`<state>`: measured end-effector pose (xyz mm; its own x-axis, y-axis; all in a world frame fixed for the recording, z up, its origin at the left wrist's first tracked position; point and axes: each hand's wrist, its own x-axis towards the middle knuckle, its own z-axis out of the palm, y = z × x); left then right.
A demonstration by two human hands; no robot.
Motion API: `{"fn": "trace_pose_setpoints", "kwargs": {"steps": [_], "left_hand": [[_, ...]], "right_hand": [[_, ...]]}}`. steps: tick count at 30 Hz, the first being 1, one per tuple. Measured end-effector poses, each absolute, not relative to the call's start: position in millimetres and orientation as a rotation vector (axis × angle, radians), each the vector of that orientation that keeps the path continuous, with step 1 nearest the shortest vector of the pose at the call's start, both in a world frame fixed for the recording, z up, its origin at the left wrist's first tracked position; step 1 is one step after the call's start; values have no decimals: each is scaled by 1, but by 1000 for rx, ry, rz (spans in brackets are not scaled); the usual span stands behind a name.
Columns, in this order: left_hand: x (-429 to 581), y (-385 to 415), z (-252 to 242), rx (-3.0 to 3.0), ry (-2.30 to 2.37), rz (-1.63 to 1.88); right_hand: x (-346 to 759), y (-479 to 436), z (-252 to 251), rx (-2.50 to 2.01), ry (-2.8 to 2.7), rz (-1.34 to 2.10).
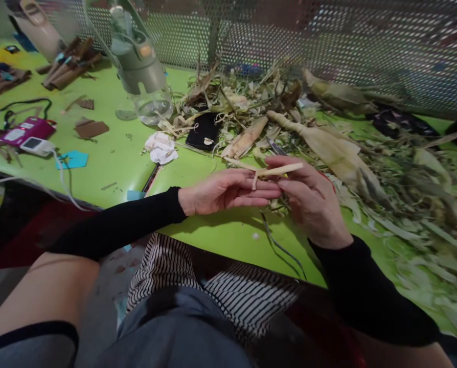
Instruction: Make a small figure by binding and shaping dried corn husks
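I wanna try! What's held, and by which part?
A pale strip, around its middle, where the left hand and right hand meet; whose grip is unclear.

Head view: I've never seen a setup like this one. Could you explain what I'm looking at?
There is no machine here, only a person's two bare hands. The single picture comes from a camera worn on the head, facing forward and down. The right hand holds a pale stalk; the left hand is open, palm up, beside it. On the green table are dried husks, a crumpled tissue and a bottle.
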<state>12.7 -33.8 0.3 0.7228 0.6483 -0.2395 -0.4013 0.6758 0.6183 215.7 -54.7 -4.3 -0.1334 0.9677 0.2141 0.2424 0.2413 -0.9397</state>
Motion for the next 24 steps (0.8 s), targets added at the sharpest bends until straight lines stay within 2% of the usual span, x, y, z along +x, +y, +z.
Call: {"fn": "trace_pose_setpoints", "kwargs": {"steps": [4,8,13,19,24], "left_hand": [[13,-36,0,710,601,538],[12,-33,-2,774,704,466],[11,-28,-8,662,580,421],[9,-32,-9,713,517,476],[11,-36,-7,764,565,541]], "right_hand": [[216,-57,1,-1115,-1579,873],[213,-58,4,-1160,-1602,943],[209,-58,3,-1208,-1437,1000],[209,-56,-1,-1202,-1284,1130],[214,-59,-1,-1188,-1462,1028]]}}
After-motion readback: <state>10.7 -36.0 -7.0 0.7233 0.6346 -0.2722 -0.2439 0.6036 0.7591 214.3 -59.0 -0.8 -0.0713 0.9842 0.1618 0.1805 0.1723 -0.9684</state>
